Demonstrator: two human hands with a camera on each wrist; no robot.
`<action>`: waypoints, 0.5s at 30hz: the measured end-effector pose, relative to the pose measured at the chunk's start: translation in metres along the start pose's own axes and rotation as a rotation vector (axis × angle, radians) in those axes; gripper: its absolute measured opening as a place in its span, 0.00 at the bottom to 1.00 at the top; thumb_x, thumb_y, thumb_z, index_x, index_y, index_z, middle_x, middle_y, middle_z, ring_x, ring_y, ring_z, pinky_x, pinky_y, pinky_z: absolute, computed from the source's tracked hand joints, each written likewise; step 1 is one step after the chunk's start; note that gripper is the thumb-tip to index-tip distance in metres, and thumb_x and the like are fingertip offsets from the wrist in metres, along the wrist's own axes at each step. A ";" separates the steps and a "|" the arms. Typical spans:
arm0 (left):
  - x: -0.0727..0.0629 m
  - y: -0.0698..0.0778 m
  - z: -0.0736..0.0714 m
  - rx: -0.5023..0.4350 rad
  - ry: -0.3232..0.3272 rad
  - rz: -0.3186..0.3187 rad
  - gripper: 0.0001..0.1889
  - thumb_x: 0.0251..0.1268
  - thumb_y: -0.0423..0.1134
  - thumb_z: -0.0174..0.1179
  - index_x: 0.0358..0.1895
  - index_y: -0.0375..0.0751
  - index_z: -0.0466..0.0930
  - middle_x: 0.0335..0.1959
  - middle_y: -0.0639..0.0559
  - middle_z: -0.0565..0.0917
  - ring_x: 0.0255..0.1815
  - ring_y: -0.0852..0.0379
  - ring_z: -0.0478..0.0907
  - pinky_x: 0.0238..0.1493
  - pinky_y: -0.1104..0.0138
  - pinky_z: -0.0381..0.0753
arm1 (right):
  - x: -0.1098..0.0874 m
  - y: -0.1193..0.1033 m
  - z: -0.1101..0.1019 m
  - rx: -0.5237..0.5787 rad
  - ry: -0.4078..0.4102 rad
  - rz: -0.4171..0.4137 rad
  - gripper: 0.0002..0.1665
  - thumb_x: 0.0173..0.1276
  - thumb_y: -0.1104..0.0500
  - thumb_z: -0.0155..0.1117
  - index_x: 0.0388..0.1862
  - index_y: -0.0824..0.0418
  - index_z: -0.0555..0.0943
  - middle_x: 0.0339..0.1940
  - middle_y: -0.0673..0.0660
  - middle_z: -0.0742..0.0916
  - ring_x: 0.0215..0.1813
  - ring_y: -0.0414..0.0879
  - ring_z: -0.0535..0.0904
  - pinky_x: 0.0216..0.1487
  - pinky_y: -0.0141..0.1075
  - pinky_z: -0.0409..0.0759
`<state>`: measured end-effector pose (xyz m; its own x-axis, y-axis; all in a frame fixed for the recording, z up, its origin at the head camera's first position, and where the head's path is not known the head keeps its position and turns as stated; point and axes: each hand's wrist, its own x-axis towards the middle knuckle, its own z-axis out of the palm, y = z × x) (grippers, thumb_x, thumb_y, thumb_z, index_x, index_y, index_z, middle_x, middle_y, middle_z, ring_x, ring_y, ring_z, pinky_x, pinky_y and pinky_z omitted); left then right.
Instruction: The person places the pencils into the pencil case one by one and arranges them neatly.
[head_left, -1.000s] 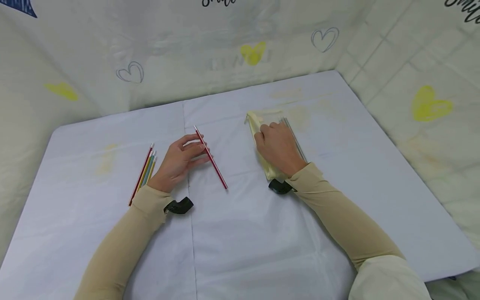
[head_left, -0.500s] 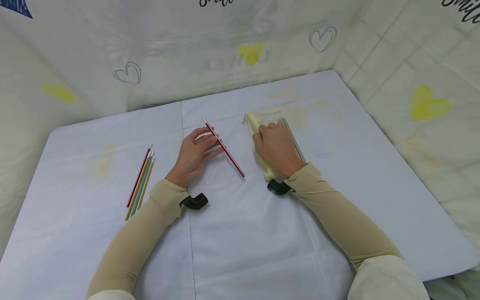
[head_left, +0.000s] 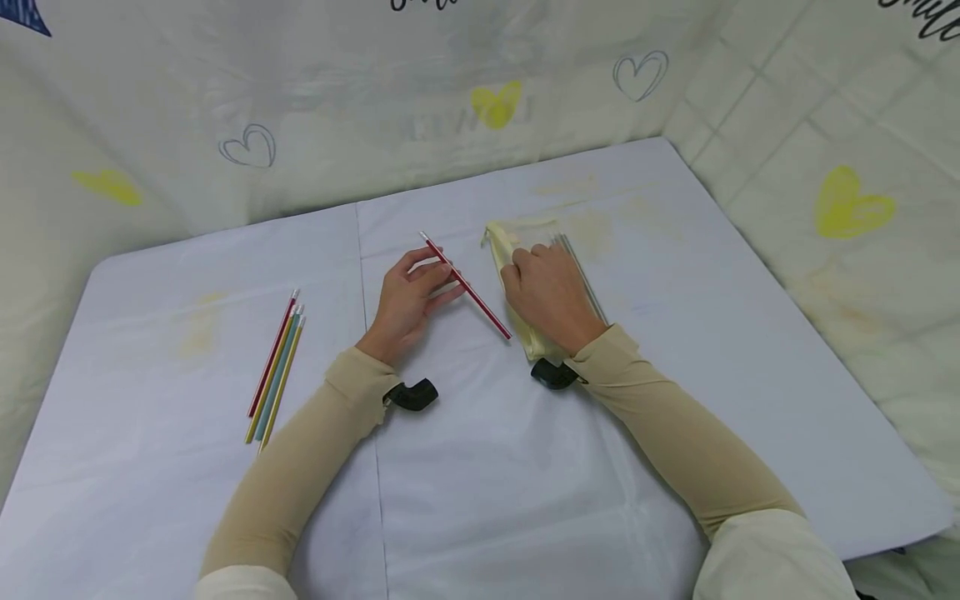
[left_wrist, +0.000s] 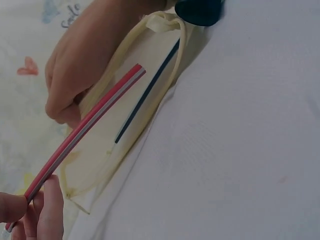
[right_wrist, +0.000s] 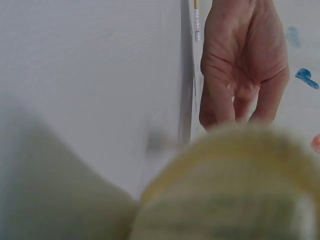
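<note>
In the head view my left hand (head_left: 408, 300) pinches a red pencil (head_left: 480, 302) with a pale stripe and a white eraser end. Its other end slants down toward a pale yellow pencil pouch (head_left: 534, 343). My right hand (head_left: 551, 296) grips the pouch with curled fingers; the fingertips are hidden in that view. The left wrist view shows the pouch (left_wrist: 131, 131) spread at its mouth, with a dark, thin stick (left_wrist: 147, 92) along it, and the red pencil (left_wrist: 90, 120) in front. The pouch (right_wrist: 225, 195) blurs across the right wrist view, with the left hand (right_wrist: 245, 65) beyond.
Several pencils (head_left: 277, 367), red, yellow and teal, lie side by side on the white table (head_left: 480, 467) at left. Thin grey sticks (head_left: 581, 275) show along the pouch's right side. A printed curtain (head_left: 360, 92) hangs behind the table's far edge.
My left hand has moved right with the red pencil, bringing it closer to the pouch. More of the pencils at left now show. The right hand has stayed on the pouch.
</note>
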<state>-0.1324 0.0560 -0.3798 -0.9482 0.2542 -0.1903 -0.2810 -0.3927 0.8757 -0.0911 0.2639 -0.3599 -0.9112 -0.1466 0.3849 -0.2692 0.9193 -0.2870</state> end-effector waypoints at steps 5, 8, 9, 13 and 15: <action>0.004 -0.005 0.007 -0.010 0.000 0.000 0.24 0.74 0.23 0.56 0.70 0.27 0.64 0.38 0.51 0.82 0.41 0.58 0.86 0.50 0.60 0.93 | 0.001 -0.001 -0.001 -0.012 -0.009 0.007 0.25 0.76 0.62 0.46 0.14 0.59 0.65 0.14 0.55 0.68 0.22 0.53 0.65 0.31 0.42 0.65; 0.006 -0.008 0.011 -0.010 0.000 0.002 0.24 0.74 0.23 0.56 0.70 0.28 0.65 0.38 0.51 0.82 0.41 0.58 0.86 0.51 0.60 0.93 | 0.001 -0.001 -0.001 -0.016 -0.011 0.011 0.25 0.76 0.61 0.46 0.14 0.59 0.66 0.15 0.55 0.68 0.23 0.54 0.67 0.31 0.43 0.66; 0.007 -0.009 0.012 -0.006 0.002 0.001 0.22 0.74 0.24 0.56 0.68 0.29 0.66 0.38 0.51 0.82 0.41 0.58 0.86 0.51 0.60 0.93 | 0.001 -0.001 -0.001 -0.017 -0.010 0.013 0.25 0.75 0.61 0.46 0.14 0.59 0.66 0.15 0.55 0.69 0.23 0.54 0.67 0.31 0.43 0.66; 0.009 -0.011 0.018 -0.016 0.007 -0.010 0.18 0.73 0.23 0.57 0.63 0.33 0.70 0.37 0.51 0.82 0.41 0.58 0.86 0.50 0.59 0.93 | 0.001 -0.001 -0.002 -0.008 -0.005 0.020 0.24 0.75 0.61 0.46 0.14 0.60 0.66 0.15 0.57 0.70 0.23 0.55 0.68 0.31 0.45 0.68; 0.010 -0.013 0.020 -0.030 0.003 -0.016 0.18 0.73 0.23 0.57 0.62 0.33 0.70 0.37 0.50 0.82 0.40 0.57 0.86 0.49 0.59 0.93 | 0.001 -0.001 -0.002 -0.009 -0.011 0.021 0.24 0.75 0.61 0.46 0.15 0.60 0.67 0.15 0.58 0.72 0.24 0.55 0.69 0.32 0.46 0.70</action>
<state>-0.1351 0.0811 -0.3837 -0.9440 0.2582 -0.2056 -0.3006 -0.4151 0.8587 -0.0914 0.2630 -0.3576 -0.9202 -0.1309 0.3689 -0.2468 0.9256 -0.2871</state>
